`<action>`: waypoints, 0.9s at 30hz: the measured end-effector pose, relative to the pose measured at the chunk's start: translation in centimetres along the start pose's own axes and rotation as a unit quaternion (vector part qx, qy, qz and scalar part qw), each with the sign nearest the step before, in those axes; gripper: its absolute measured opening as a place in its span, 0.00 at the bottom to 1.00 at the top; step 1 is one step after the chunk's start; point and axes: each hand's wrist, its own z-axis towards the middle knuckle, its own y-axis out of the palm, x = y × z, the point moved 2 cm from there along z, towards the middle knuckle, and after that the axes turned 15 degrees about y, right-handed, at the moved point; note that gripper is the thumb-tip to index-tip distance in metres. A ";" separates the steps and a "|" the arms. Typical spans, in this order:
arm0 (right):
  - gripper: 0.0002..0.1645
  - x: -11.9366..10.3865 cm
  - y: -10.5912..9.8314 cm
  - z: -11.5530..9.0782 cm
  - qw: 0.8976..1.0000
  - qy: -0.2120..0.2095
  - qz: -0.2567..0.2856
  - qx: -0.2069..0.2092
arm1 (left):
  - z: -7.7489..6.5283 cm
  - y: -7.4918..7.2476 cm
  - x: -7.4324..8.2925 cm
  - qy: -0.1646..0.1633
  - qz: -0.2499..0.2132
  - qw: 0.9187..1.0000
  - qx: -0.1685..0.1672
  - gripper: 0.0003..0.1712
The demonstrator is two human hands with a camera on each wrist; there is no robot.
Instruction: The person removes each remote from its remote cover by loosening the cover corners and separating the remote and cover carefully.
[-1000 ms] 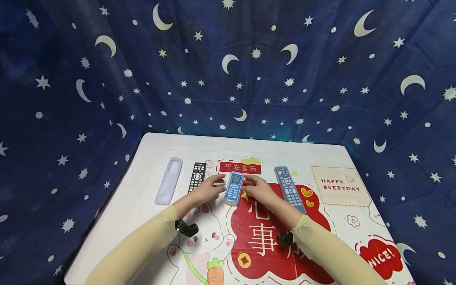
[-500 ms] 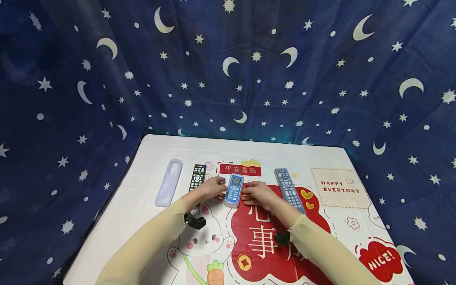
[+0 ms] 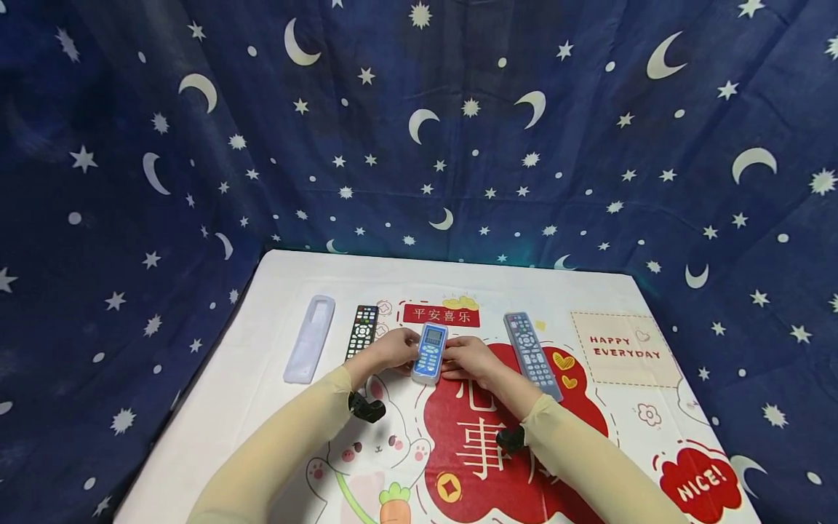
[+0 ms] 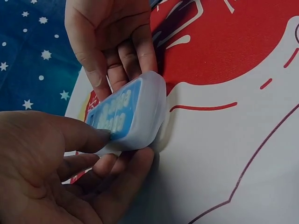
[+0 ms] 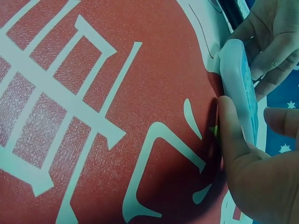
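Blue-faced remote control [image 3: 430, 351], clear-cased, ahead at twelve o'clock. Left hand [image 3: 394, 351] pinches its nine-o'clock side, thumb on top; right hand [image 3: 473, 358], fingers extended, touches three o'clock, seemingly steadying it.

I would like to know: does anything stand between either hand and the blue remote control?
No separate object is visible there, only the translucent cover around the sides of the blue remote control. The left hand pinches it, and the right hand is at its opposite side.
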 end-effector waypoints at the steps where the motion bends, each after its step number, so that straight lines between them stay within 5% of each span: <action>1: 0.27 0.0 0.0 0.1 1.000 0.000 0.001 0.001 | 0.0 0.0 0.0 0.001 0.003 1.000 0.002 0.27; 17: 0.26 0.2 0.6 0.2 0.999 -0.005 -0.010 0.044 | -0.2 0.2 -0.2 -0.002 -0.015 1.000 0.010 0.27; 27: 0.22 0.3 0.5 0.1 0.997 -0.032 0.010 0.067 | -0.3 0.5 -0.6 0.011 -0.064 0.997 0.036 0.27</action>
